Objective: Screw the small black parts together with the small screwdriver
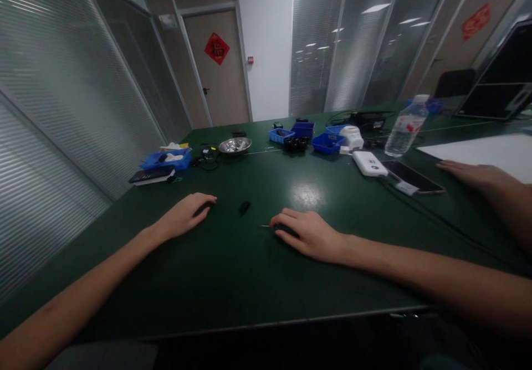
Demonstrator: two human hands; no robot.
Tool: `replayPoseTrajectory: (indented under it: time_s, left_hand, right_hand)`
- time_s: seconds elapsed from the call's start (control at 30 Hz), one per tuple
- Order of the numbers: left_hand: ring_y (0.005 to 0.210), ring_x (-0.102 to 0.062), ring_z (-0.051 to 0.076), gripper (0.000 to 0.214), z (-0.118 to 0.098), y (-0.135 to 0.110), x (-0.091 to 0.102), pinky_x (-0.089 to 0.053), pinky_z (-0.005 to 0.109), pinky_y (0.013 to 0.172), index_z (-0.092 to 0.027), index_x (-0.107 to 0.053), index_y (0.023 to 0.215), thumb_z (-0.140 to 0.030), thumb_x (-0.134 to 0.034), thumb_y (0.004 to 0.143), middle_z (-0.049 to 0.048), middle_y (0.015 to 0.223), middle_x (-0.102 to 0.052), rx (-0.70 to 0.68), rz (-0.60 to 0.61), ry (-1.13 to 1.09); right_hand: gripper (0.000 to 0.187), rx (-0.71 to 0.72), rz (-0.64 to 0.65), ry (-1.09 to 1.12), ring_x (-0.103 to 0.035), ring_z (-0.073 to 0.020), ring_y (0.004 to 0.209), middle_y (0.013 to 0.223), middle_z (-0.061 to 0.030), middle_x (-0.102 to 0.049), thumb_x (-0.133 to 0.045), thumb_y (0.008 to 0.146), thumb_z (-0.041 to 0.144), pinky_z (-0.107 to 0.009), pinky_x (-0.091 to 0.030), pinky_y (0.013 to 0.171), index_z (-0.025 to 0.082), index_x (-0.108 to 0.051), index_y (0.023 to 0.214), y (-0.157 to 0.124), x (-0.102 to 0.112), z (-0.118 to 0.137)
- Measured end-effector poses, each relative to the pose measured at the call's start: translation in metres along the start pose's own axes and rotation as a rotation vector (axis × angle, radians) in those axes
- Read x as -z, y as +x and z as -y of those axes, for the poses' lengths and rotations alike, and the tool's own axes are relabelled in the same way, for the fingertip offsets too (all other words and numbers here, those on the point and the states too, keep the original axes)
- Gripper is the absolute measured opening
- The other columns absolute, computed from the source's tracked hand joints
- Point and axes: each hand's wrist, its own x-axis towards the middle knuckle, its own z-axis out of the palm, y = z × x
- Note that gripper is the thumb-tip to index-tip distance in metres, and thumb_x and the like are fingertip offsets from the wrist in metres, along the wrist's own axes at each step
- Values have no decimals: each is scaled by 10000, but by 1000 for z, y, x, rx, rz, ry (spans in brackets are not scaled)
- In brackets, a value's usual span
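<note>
My left hand (pixel 187 215) rests on the green table (pixel 216 281), thumb and fingers apart with nothing visible between them. Just right of its fingertips lies a small black oval piece (pixel 245 207), which neither hand touches. My right hand (pixel 307 232) is low over the table on the other side of that piece, its fingers curled together. From the fingertips a thin metal rod (pixel 265 226) sticks out to the left; the rest of it is hidden in the hand, so its kind does not show.
A steel bowl (pixel 235 146), blue trays (pixel 328 143) and cables stand along the back. At left are a blue tray (pixel 166 160) and a dark flat device (pixel 152 175). On the right are a water bottle (pixel 406 126), white power bank (pixel 369 163), phone (pixel 412 176) and another person's hand (pixel 477 175).
</note>
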Motion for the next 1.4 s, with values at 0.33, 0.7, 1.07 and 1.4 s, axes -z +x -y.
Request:
replayPoseTrajectory:
  time_s: [0.33, 0.7, 1.07, 1.4]
  left_hand:
    - [1044, -629, 230, 289, -24, 28, -15, -528, 390, 907, -214, -619, 1257, -307, -432, 1058, 91, 1204, -634, 28, -154, -159]
    - [980, -640, 210, 309, -71, 72, -32, -520, 334, 835, -226, -724, 1160, -365, -471, 1051, 73, 1158, -668, 99, -95, -315]
    - [1038, -650, 219, 349, -64, 53, -10, -542, 333, 882, -242, -709, 1232, -460, -553, 1008, 70, 1214, -667, 66, 55, -241]
    - [1160, -645, 288, 529, 88, -32, 49, -511, 363, 988, -212, -718, 1245, -586, -533, 920, 107, 1284, -682, 382, 123, 47]
  right_hand:
    - [245, 8, 2, -4, -651, -164, 848, 1189, -50, -649, -490, 1073, 339, -306, -481, 718, 237, -572, 1280, -1, -1, 0]
    - [250, 12, 12, -15, -650, -165, 853, 1188, -59, -650, -492, 1070, 335, -301, -478, 722, 234, -576, 1283, -1, -1, 0]
    - [248, 6, 22, -12, -649, -168, 862, 1194, -50, -650, -485, 1074, 342, -304, -482, 727, 239, -569, 1283, -1, 1, 0]
    - [257, 10, 21, 20, -646, -154, 829, 1189, -57, -654, -492, 1074, 342, -304, -491, 717, 228, -582, 1286, -1, 2, 0]
